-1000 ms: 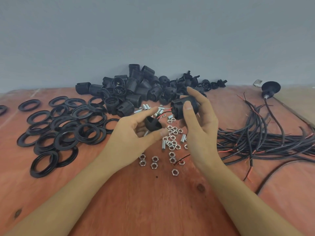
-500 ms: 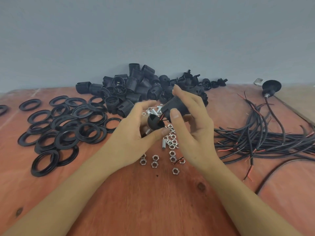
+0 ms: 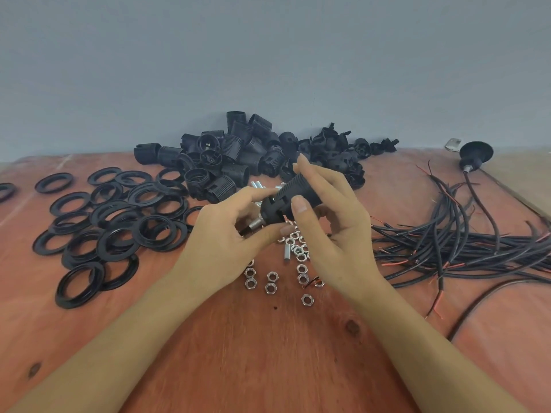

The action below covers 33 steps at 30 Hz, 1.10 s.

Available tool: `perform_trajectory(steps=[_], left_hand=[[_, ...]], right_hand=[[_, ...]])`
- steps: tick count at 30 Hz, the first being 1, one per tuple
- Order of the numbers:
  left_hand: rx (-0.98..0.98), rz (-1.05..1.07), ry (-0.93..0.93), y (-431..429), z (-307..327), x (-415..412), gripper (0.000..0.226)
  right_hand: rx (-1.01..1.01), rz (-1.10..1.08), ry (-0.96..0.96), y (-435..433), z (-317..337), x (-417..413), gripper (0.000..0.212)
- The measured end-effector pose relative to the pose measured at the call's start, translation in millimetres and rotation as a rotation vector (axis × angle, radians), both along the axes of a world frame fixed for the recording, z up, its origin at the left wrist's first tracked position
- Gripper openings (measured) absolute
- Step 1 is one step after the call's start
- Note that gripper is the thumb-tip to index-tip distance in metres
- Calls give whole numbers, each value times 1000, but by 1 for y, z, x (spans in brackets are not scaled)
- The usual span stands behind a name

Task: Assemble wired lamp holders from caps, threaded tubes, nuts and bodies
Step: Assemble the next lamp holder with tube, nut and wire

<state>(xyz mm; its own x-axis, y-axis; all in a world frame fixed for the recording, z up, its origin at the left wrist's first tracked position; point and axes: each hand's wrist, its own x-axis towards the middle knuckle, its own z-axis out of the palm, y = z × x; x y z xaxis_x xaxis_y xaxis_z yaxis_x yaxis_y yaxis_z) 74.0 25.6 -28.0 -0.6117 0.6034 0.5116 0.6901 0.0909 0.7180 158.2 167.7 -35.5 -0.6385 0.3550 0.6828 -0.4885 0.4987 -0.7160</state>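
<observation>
Fingers (image 3: 299, 204) grip domed cap (image 3: 270, 210), ribbed body (image 3: 293, 188) (black plastic).

Two hands (image 3: 220, 245), one held lamp holder (image 3: 287, 198)

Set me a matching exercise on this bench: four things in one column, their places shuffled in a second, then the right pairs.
Things
1. ribbed body
2. cap
3. hex nuts
4. wire bundle

Places
A. spread over the right side of the table
B. gripped by the left hand
C. loose on the table, below both hands
D. gripped by the right hand

Pairs: 1-D, 2-B, 3-C, 4-A
</observation>
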Motion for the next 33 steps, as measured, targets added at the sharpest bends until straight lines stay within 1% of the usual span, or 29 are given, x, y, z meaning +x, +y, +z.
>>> perform_trajectory(steps=[5, 8, 10, 12, 13, 16, 18, 22, 24, 27, 31, 33], left_hand=[[-65, -117, 43, -1, 4, -1, 43], [-154, -133, -12, -3, 4, -3, 33], [-181, -147, -60, -4, 5, -5, 25], [-169, -185, -157, -3, 6, -6, 26], [-139, -204, -240, -2, 6, -6, 27], [-33, -218, -495, 0, 6, -4, 36], [-3, -249, -561, 0, 6, -3, 38], [-10, -370, -627, -2, 8, -4, 31], [-28, -357, -615, -2, 7, -5, 29], [-48, -329, -586, -1, 3, -5, 25], [-24, -297, -557, -1, -1, -5, 20], [-5, -274, -531, 0, -1, -5, 19]], right_hand=[[30, -4, 4, 2, 1, 1, 42], [2, 21, -40, 4, 1, 0, 39], [-94, 95, -105, 8, 3, 0, 35], [-259, 219, -199, 14, 7, 0, 30], [-317, 265, -244, 18, 8, 0, 28], [-382, 305, -352, 22, 8, -2, 26], [-403, 305, -388, 21, 7, -2, 28], [-387, 255, -436, 17, 6, -3, 27], [-365, 250, -481, 14, 5, -4, 23], [-236, 184, -530, 11, 2, -4, 23], [-106, 117, -480, 8, 2, -2, 20], [-57, 90, -465, 7, 1, 0, 26]])
